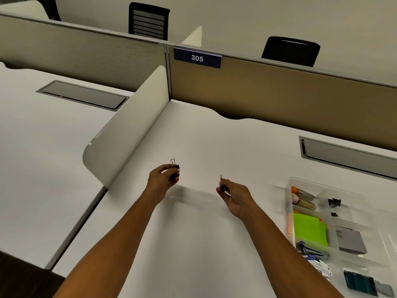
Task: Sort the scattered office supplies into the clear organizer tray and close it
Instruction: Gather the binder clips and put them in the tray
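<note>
Head view: left hand (162, 178) fingers pinch a binder clip (175, 168); right hand (234, 195) fingers pinch another clip (224, 188), both above the worktop (204, 147). Organizer tray (289, 203) lies lower right of frame, nearer the right hand.

Both hands hang above the desk (193, 136), well apart. The left hand (160, 179) pinches a binder clip (175, 167) at its fingertips, the clip's wire loop standing up past them. The right hand (235, 196) holds a second clip (224, 188) between its fingers. A side divider (129, 134) stands to the left of the left hand's fingers. The organizer tray (289, 203) lies on the desk to the right of the right hand's fingers. In it two more clips (334, 202) lie in a far compartment, with sticky notes (309, 229) nearer.
</note>
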The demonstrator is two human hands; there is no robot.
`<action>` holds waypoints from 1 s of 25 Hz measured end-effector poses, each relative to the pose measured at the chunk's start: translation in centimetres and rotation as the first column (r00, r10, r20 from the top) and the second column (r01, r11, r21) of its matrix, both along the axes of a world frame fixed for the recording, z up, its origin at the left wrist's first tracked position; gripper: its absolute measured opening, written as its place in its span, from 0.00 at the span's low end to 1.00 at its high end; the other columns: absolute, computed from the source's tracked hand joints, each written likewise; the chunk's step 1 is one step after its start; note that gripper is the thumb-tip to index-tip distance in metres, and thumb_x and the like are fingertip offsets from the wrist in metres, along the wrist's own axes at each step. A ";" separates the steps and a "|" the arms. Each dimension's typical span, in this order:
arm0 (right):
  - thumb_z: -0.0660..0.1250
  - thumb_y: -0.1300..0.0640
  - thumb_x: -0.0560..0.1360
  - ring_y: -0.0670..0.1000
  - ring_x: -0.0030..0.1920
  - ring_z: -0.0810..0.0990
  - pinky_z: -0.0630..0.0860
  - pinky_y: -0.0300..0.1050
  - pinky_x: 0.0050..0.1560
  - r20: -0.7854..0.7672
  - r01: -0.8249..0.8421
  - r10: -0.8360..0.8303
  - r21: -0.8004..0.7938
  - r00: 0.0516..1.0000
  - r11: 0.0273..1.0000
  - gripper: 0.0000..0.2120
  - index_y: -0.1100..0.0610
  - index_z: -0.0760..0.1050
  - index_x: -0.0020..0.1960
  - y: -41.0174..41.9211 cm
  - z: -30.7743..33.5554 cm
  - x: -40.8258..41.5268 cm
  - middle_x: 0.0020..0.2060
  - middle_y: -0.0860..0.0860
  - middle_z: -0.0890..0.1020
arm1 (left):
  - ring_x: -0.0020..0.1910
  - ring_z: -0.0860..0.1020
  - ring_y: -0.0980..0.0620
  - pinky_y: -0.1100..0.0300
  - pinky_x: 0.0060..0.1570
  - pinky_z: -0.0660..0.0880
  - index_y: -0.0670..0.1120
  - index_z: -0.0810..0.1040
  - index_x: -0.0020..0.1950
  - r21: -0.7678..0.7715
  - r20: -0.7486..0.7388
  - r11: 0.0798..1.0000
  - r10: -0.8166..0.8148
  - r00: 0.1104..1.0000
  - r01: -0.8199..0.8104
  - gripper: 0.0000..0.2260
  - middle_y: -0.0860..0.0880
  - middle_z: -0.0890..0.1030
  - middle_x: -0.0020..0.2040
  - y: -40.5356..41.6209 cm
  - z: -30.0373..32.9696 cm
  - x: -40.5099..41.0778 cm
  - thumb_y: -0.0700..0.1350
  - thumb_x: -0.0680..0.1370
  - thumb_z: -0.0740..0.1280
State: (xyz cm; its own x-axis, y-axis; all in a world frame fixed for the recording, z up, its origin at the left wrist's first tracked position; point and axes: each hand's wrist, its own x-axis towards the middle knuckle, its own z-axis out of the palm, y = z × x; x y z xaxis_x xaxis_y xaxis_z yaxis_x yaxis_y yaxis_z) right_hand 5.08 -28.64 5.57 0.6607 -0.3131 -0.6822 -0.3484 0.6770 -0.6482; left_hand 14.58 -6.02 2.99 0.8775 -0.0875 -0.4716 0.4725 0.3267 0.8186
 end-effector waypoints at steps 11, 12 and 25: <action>0.68 0.71 0.73 0.50 0.36 0.77 0.81 0.40 0.38 0.133 0.069 -0.079 0.080 0.988 0.994 0.07 0.68 0.81 0.51 -8.3 3.8 -4.7 0.39 0.57 0.79 | 0.37 0.81 0.48 0.61 0.39 0.79 0.40 0.83 0.47 0.018 0.094 0.972 -0.237 0.967 0.236 0.05 0.42 0.83 0.40 -12.7 5.0 -4.8 0.34 0.73 0.71; 0.68 0.71 0.73 0.50 0.37 0.76 0.81 0.40 0.37 0.143 0.077 -0.087 0.075 0.986 0.994 0.07 0.67 0.80 0.51 -9.5 4.2 -5.3 0.39 0.56 0.79 | 0.38 0.81 0.48 0.60 0.39 0.79 0.40 0.83 0.47 0.030 0.098 0.965 -0.262 0.960 0.260 0.05 0.42 0.83 0.40 -14.1 5.3 -5.5 0.34 0.73 0.71; 0.65 0.70 0.73 0.53 0.38 0.78 0.83 0.42 0.39 0.209 0.209 -0.217 0.059 0.954 0.976 0.04 0.66 0.76 0.47 -26.3 7.1 -12.6 0.39 0.59 0.78 | 0.36 0.82 0.48 0.60 0.38 0.80 0.39 0.82 0.48 0.149 0.133 0.936 -0.338 0.932 0.318 0.05 0.40 0.83 0.40 -33.0 7.3 -14.0 0.34 0.74 0.69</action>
State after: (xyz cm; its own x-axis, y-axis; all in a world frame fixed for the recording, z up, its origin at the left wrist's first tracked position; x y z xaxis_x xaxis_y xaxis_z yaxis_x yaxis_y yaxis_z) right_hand -7.53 -54.90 12.63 0.7127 -0.4400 -0.5463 -0.0503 0.7447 -0.6655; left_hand 0.61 -39.06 10.30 0.8723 -0.3329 -0.3583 0.4010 0.0676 0.9136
